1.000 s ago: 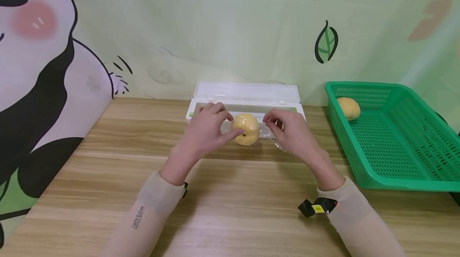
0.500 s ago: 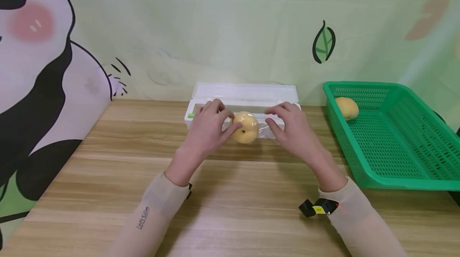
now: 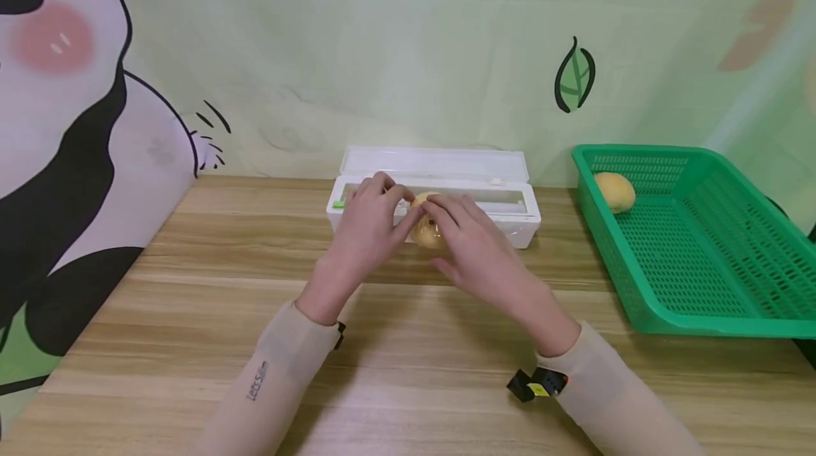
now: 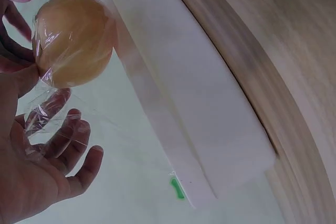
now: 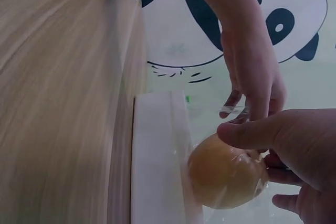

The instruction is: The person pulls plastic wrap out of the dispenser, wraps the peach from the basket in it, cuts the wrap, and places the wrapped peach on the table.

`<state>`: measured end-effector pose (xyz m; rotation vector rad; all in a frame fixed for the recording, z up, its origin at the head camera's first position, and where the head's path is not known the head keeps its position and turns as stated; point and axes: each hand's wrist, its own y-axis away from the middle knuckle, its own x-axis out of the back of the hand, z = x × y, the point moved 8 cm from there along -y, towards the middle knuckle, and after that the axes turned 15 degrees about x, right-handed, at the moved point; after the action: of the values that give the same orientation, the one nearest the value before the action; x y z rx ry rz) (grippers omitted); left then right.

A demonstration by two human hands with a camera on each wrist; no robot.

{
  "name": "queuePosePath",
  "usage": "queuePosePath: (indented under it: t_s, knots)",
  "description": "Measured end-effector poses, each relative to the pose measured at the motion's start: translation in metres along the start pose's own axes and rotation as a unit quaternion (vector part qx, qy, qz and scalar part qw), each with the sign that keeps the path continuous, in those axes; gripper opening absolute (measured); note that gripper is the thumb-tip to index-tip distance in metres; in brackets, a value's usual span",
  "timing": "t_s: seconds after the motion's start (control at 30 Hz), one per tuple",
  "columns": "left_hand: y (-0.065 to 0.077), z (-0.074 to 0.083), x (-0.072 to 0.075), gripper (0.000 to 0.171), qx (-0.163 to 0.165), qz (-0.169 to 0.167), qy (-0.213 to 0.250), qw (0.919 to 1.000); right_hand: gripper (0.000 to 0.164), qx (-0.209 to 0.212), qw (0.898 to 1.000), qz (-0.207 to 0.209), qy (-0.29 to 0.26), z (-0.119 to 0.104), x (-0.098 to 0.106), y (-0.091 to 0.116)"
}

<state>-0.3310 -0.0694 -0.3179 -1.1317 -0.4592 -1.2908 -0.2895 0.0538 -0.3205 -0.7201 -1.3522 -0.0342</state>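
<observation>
A round yellow fruit (image 3: 426, 231), partly covered in clear cling film (image 4: 50, 121), is held up in front of a white cling film box (image 3: 523, 233). My left hand (image 3: 366, 229) holds it from the left, thumb and forefinger at its edge, and film trails across the other fingers in the left wrist view. From the right, my right hand (image 3: 474, 247) reaches over the fruit. Its fingertips come up to the left thumb, while its own thumb stays apart, lower down. Where the fingers meet behind the fruit (image 5: 226, 174) is partly hidden in the right wrist view.
A green plastic basket (image 3: 644, 300) stands at the right with another yellow fruit (image 3: 615, 192) in its left corner. The box's lid (image 3: 436, 162) is raised against the printed backdrop. Wooden tabletop (image 3: 414, 371) lies below the hands.
My right hand let go of the film, spread its fingers, then moved left onto the fruit. My left hand keeps its hold; the fruit has shifted slightly up and left.
</observation>
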Motion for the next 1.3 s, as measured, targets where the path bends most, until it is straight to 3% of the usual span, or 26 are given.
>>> queuePosePath:
  t_s: [0.23, 0.53, 0.83, 1.03, 1.3]
  knots:
    - [-0.003, -0.006, -0.003, 0.036, 0.009, -0.028, 0.045, 0.9985, 0.084, -0.001, 1.0, 0.025, 0.012, 0.009, -0.005, -0.006]
    - [-0.008, -0.016, 0.005, 0.03, 0.024, -0.04, 0.12, 0.9916, 0.087, -0.038, 0.999, 0.0, 0.021, 0.021, -0.014, -0.013]
    - [-0.014, -0.024, 0.016, 0.029, -0.01, -0.018, 0.162, 0.9866, 0.097, -0.045, 0.998, 0.003, 0.051, 0.029, -0.019, -0.018]
    - [-0.017, -0.035, 0.021, 0.023, 0.02, -0.009, 0.165, 0.986, 0.099, -0.063, 0.995, -0.02, 0.072, 0.033, -0.024, -0.022]
    - [-0.019, -0.056, 0.025, 0.027, 0.07, -0.012, 0.157, 0.9851, 0.101, -0.069, 0.991, -0.039, 0.106, 0.035, -0.031, -0.027]
